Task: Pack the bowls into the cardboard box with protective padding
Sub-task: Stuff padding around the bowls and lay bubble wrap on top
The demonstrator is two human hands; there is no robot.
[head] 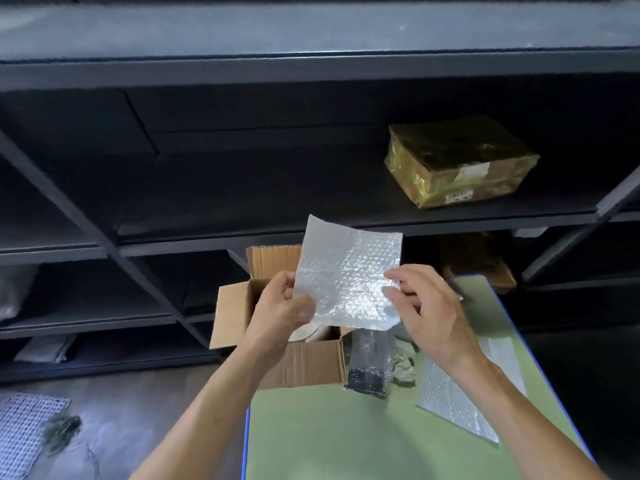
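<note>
I hold a square sheet of bubble wrap (pixel 348 275) up in the air above the open cardboard box (pixel 308 362). My left hand (pixel 280 310) pinches its lower left edge between thumb and fingers. My right hand (pixel 429 313) pinches its right edge. The box stands at the far left corner of the green table (pixel 346 434), flaps open. Inside it a pale rounded shape (pixel 304 332), perhaps a bowl, shows below the sheet; most of the inside is hidden.
More bubble wrap (pixel 460 400) lies flat on the table at the right, with a darker wrapped piece (pixel 369 365) and crumpled paper (pixel 405 363) beside the box. Dark shelving fills the background, holding a taped brown parcel (pixel 457 161). A mesh mat (pixel 24 431) lies on the floor.
</note>
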